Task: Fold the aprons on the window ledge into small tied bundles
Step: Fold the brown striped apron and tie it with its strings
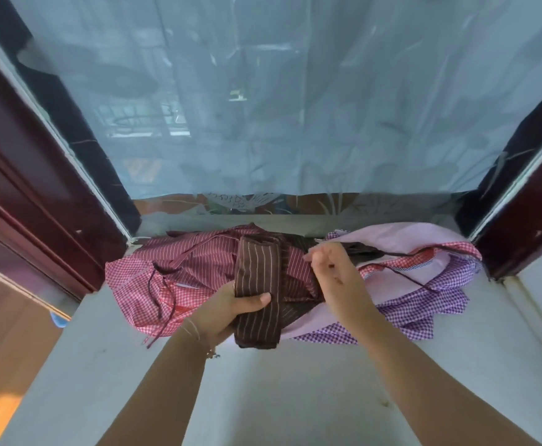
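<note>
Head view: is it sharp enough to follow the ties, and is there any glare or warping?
Head view: brown apron and both hands sharp; curtain soft, evenly backlit, no harsh glare; wide-angle bends the frame at the edges; the dark tie stays traceable.

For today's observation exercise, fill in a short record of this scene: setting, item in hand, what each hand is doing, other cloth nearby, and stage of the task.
setting: pale window ledge below a curtained window
item in hand: brown striped apron, folded into a narrow band
left hand: grips the folded band, thumb across its front
right hand: pinches a dark tie string that runs off to the right
other cloth: red striped apron, red checked apron, lilac cloth, purple checked apron, all loose
stage: bundle folded, not yet tied
</note>
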Demonstrator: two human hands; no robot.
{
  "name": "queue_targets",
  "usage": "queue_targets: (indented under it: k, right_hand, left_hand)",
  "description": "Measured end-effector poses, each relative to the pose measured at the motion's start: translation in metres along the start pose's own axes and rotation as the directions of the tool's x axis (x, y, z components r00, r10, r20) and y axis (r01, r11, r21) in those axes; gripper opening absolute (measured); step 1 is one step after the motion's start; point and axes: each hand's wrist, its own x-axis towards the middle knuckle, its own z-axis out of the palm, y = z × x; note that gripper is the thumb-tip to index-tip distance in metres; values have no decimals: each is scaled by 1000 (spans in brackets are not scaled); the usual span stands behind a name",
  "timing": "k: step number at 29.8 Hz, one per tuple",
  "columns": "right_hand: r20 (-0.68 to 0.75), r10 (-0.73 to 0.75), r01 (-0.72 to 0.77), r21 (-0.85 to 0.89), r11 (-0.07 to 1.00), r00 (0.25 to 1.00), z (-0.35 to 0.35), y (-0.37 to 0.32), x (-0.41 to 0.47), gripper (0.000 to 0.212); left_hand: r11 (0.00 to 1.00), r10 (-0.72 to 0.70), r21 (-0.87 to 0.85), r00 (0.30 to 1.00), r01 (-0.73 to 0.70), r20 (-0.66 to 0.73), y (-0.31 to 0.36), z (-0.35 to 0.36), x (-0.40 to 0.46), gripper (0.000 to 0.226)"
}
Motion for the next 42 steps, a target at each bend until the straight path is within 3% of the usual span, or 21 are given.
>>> queue_targets:
  k: [2, 5, 7, 9, 12, 19, 25, 28, 30, 33, 36, 39, 42]
  right_hand:
    - [94, -42, 34, 79, 996, 995, -10, -17, 7, 59]
    - [316, -12, -3, 49, 999, 949, -11, -46, 8, 50]
    - [312, -31, 7, 80, 997, 950, -11, -61, 6, 40]
    - [280, -68, 23, 161, 987, 958, -13, -72, 5, 25]
    - [281, -82, 22, 208, 978, 956, -19, -77, 7, 7]
    - [369, -36, -64, 257, 964, 929, -28, -93, 14, 13]
    - [272, -111, 71, 154, 986, 956, -32, -96, 12, 14]
    - [159, -209, 216, -30, 976, 965, -33, -90, 15, 14]
    - [94, -325, 338, -232, 912, 941, -33, -85, 19, 12]
    - [44, -287, 285, -330, 900, 957, -36, -81, 24, 13]
    - [52, -212, 218, -297, 930, 976, -36, -78, 26, 14]
    - [87, -211, 227, -260, 939, 974, -38, -78, 30, 23]
    - [328, -87, 170, -232, 958, 941, -39, -80, 38, 44]
  left_hand:
    - [993, -25, 114, 984, 5, 176, 10, -12, -3, 74]
    - [985, 24, 144, 892, -100, 452, 28, -20, -5, 40]
    - [979, 70, 112, 801, -169, 594, 41, -20, -8, 26]
    - [978, 103, 72, 754, -195, 649, 47, -25, -9, 23]
    - [974, 153, 34, 761, -223, 630, 48, -38, -9, 25]
    - [965, 166, 36, 715, -258, 680, 59, -43, -9, 23]
    - [979, 108, 67, 771, -191, 628, 60, -47, -4, 24]
    - [989, 97, 40, 822, -145, 561, 58, -49, -2, 28]
    - [992, 101, 21, 870, -127, 482, 58, -47, -1, 41]
    - [992, 109, -81, 965, -92, 237, 56, -40, 2, 70]
    - [981, 126, -162, 985, -106, 114, 52, -39, 4, 81]
    - [985, 145, -128, 960, -117, 238, 50, -39, 5, 68]
    - [986, 159, -122, 852, -113, 498, 55, -37, 6, 41]
